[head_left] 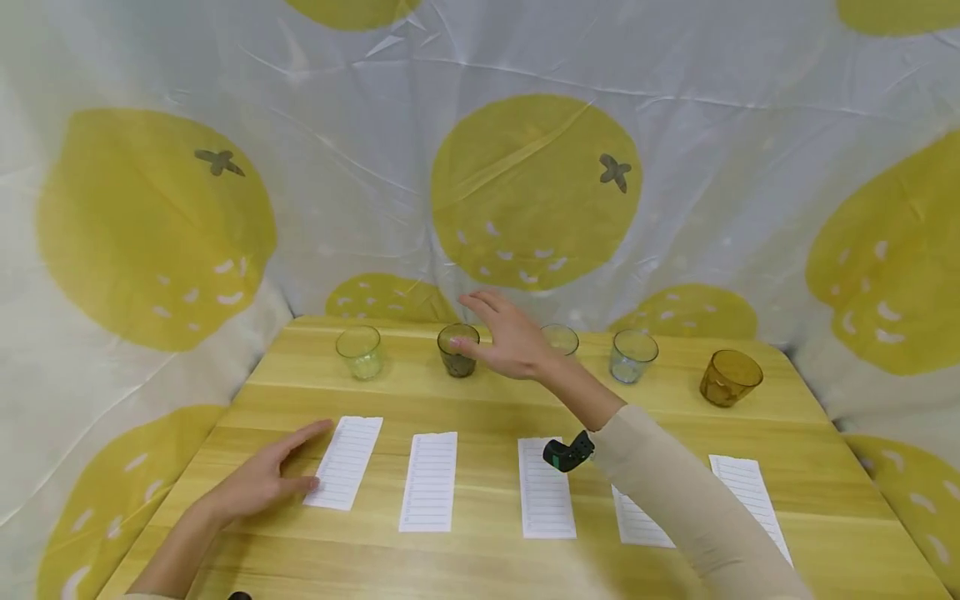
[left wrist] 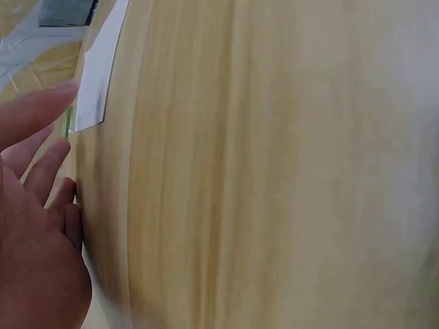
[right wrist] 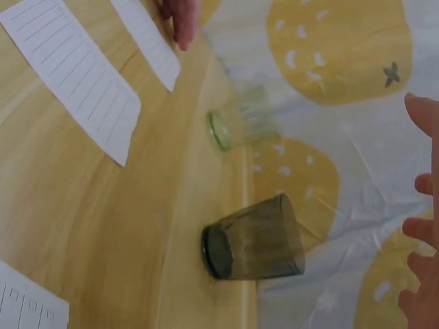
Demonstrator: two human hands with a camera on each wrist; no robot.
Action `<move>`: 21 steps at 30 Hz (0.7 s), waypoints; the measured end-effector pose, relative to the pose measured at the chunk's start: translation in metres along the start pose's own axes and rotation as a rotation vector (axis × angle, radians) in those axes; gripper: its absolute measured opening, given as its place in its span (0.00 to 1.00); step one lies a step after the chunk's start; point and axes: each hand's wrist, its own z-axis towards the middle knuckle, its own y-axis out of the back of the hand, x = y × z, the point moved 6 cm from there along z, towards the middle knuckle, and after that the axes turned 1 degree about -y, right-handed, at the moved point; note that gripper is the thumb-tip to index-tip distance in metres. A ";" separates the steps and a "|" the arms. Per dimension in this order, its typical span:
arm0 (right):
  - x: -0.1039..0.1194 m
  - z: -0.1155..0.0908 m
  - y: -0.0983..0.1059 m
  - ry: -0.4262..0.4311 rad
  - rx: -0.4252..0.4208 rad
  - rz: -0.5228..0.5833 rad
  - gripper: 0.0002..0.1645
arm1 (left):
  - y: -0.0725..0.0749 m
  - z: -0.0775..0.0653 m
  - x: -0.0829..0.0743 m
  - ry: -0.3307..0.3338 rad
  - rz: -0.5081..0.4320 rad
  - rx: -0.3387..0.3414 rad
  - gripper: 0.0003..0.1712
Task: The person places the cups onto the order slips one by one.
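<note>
My left hand [head_left: 258, 479] rests at the left of the table, its thumb at the edge of the leftmost lined paper strip [head_left: 348, 458] and its fingers loosely spread. In the left wrist view this strip [left wrist: 99, 75] lies just beyond the fingertips. My right hand [head_left: 506, 337], fingers extended, hovers above the back of the table and holds nothing. Nearest to it stands an upright dark grey glass [head_left: 459, 362]; in the right wrist view this glass [right wrist: 257, 240] is apart from the fingers. A light green glass [head_left: 362, 358] stands farther left. Behind the right hand, a clear glass [head_left: 562, 340] is partly hidden.
A bluish clear glass [head_left: 632, 358] and an amber glass [head_left: 727, 383] continue the row rightward. More lined strips lie in front: one [head_left: 429, 483], another [head_left: 546, 500], one partly under the right sleeve [head_left: 641, 521], and one at the right [head_left: 750, 492]. A lemon-print curtain [head_left: 375, 150] surrounds the table.
</note>
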 end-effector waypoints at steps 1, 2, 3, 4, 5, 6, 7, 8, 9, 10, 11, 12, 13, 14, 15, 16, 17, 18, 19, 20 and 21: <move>0.003 0.002 -0.005 -0.001 0.009 0.011 0.47 | -0.001 0.001 0.001 0.019 0.002 0.026 0.42; 0.005 0.004 -0.010 -0.007 0.018 0.023 0.47 | -0.003 0.001 0.002 0.035 0.004 0.050 0.42; 0.007 0.006 -0.016 -0.015 0.030 0.039 0.47 | -0.005 0.001 0.003 0.048 0.015 0.070 0.42; 0.009 0.008 -0.022 -0.022 0.044 0.055 0.47 | -0.006 0.001 0.003 0.058 0.023 0.080 0.41; 0.012 0.011 -0.028 -0.024 0.052 0.077 0.46 | -0.007 0.000 0.003 0.055 0.039 0.089 0.40; 0.015 0.014 -0.034 -0.024 0.059 0.093 0.46 | -0.008 -0.001 0.003 0.053 0.047 0.090 0.40; 0.018 0.017 -0.040 -0.018 0.063 0.110 0.46 | -0.009 -0.001 0.002 0.037 0.050 0.091 0.39; 0.022 0.020 -0.046 -0.010 0.066 0.130 0.46 | -0.010 -0.002 0.002 0.028 0.047 0.087 0.39; 0.027 0.023 -0.052 0.001 0.071 0.153 0.46 | -0.010 -0.004 0.002 0.019 0.047 0.084 0.39; 0.032 0.026 -0.057 0.015 0.071 0.174 0.46 | -0.010 -0.005 0.002 0.008 0.045 0.079 0.39; 0.037 0.029 -0.061 0.029 0.069 0.197 0.46 | -0.010 -0.006 0.002 -0.004 0.040 0.079 0.39; 0.041 0.033 -0.066 0.040 0.069 0.212 0.46 | -0.010 -0.007 0.002 -0.006 0.027 0.077 0.39; 0.046 0.036 -0.070 0.048 0.068 0.224 0.46 | -0.010 -0.008 0.002 -0.012 0.019 0.079 0.39; 0.050 0.039 -0.075 0.052 0.069 0.237 0.47 | -0.010 -0.009 0.003 -0.010 0.012 0.076 0.39; 0.053 0.042 -0.079 0.055 0.072 0.248 0.47 | -0.010 -0.010 0.003 -0.008 0.010 0.078 0.39; 0.056 0.045 -0.083 0.055 0.077 0.260 0.47 | -0.010 -0.011 0.003 -0.005 0.007 0.077 0.39; 0.058 0.047 -0.088 0.052 0.080 0.266 0.47 | -0.010 -0.012 0.003 -0.001 0.003 0.078 0.40; 0.059 0.050 -0.092 0.046 0.083 0.268 0.48 | -0.009 -0.013 0.003 0.001 0.004 0.076 0.40; 0.060 0.053 -0.096 0.036 0.084 0.275 0.48 | -0.009 -0.013 0.003 0.004 0.002 0.075 0.40; 0.060 0.055 -0.099 0.027 0.083 0.283 0.48 | -0.009 -0.014 0.002 0.005 -0.001 0.071 0.39; 0.060 0.057 -0.102 0.017 0.080 0.288 0.48 | -0.008 -0.014 0.002 0.003 -0.002 0.069 0.39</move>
